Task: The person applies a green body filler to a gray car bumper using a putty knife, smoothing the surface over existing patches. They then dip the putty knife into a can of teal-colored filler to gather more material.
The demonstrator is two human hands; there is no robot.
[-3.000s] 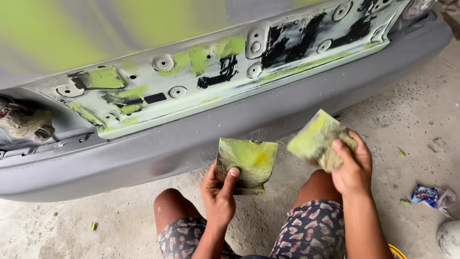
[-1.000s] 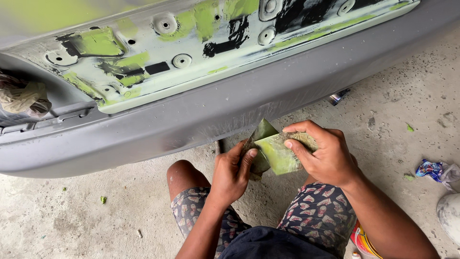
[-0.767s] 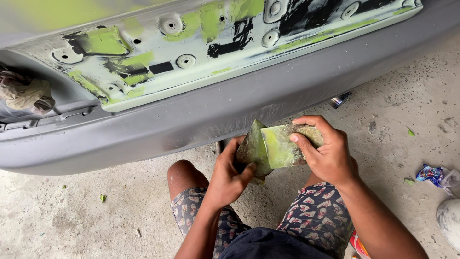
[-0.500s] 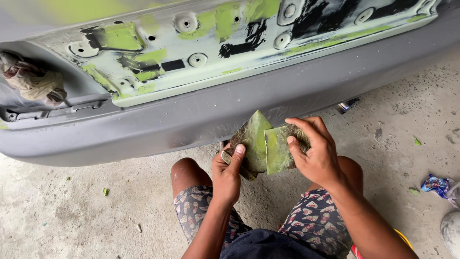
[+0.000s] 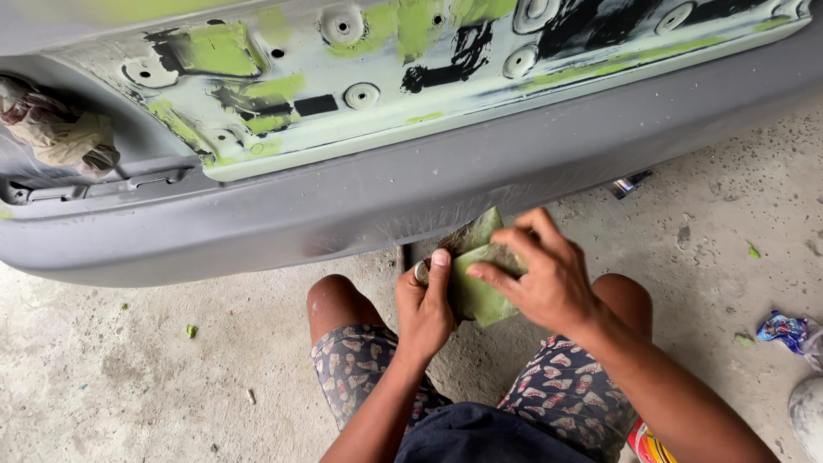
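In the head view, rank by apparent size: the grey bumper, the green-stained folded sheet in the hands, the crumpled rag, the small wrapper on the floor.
1. grey bumper
2. crumpled rag
3. folded sheet, though partly hidden by the hands, so close to the rag
4. small wrapper

The grey bumper [image 5: 360, 214] runs across the whole view just ahead of both hands, a long wall that blocks any reach straight forward at floor level. Above it, the recessed panel [image 5: 411, 94] smeared with green filler lies open, apart from a wad of masking paper [image 5: 60, 133] stuffed into its left end. Both knees [image 5: 339, 300] close in the room under the hands. The concrete floor [image 5: 129, 377] to the left is open, with only small green chips. On the right floor lie a crumpled wrapper [image 5: 782, 328] and a pale rounded object [image 5: 807, 416] at the edge.
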